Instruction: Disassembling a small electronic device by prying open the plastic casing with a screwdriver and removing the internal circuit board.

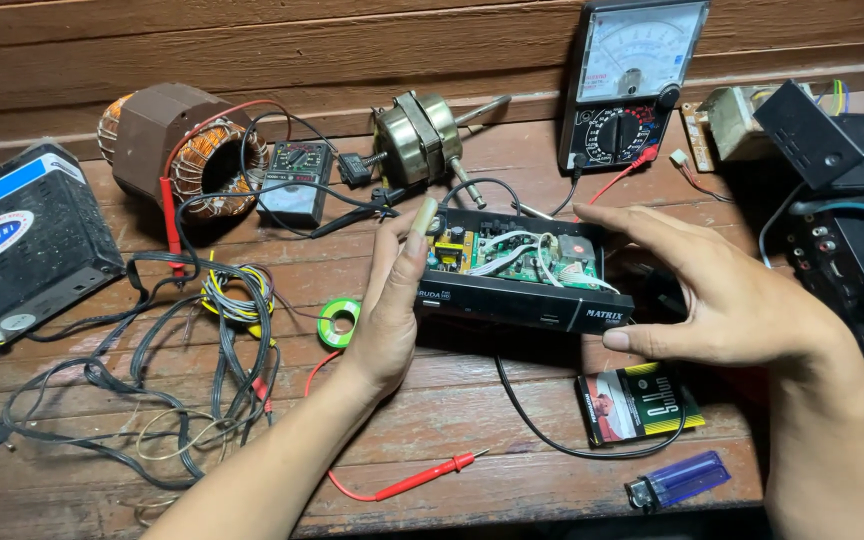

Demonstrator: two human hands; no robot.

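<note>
We see an open black box [524, 272] with a green circuit board inside, lying on a wooden table [432, 420], and we place everything else from it. The left hand [392, 300] stands upright against the box's left end, palm flat and fingers straight, pressed to it rather than closed around it. The right hand [722, 295] is at the box's right end, spread wide, with the thumb just at the front right corner and the fingers reaching over the back edge; we cannot tell if they touch. Just left of the box, beside the left hand, lies a green roll of solder [337, 322]. Behind the box stand a small motor [420, 135] and, to the right, a meter with a dial [632, 85]. Farther left of the box sit a copper-wound coil [187, 150] and a bundle of wires [192, 330]. In front of the box lie a red probe [407, 485], a small flat packet [637, 402] and a purple lighter [680, 480].
</note>
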